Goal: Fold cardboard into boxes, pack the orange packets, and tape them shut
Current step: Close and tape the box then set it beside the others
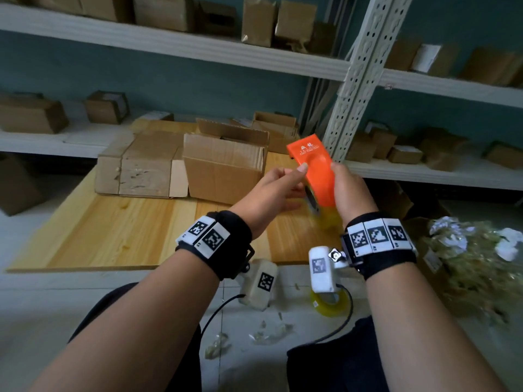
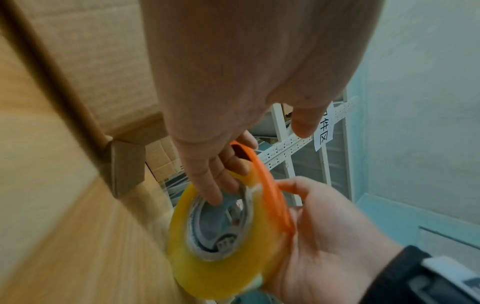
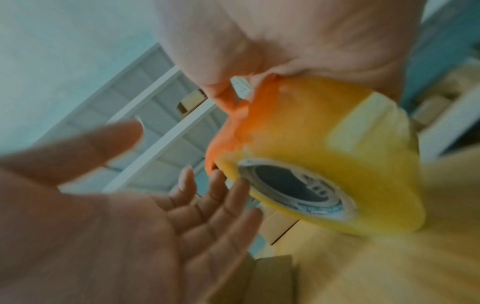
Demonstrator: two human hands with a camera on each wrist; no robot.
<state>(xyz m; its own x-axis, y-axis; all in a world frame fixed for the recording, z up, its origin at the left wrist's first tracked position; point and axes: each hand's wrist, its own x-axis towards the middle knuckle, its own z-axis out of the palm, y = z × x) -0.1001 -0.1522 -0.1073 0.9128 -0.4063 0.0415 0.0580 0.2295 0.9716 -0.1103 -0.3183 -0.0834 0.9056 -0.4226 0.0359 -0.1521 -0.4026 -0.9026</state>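
Observation:
Both hands hold up an orange tape dispenser (image 1: 314, 168) over the wooden board (image 1: 127, 230). My right hand (image 1: 346, 188) grips its right side, thumb on the orange cover. A yellowish tape roll (image 2: 221, 267) sits in the dispenser (image 2: 274, 197). My left hand (image 1: 285, 188) comes from the left with straight fingers (image 2: 213, 191) touching the roll's core and side, and its thumb at the cover's edge. The right wrist view shows the left palm (image 3: 130, 226) spread beside the roll (image 3: 350, 144). An open cardboard box (image 1: 223, 168) stands behind the hands. No orange packets are visible.
Taped boxes (image 1: 138, 171) lie left of the open box. A spare tape roll (image 1: 329, 305) and tape scraps (image 1: 268, 335) lie on the floor near my knees. A pile of crumpled packing waste (image 1: 475, 267) fills the right. Shelves (image 1: 169, 43) with several boxes and a perforated post (image 1: 356, 80) stand behind.

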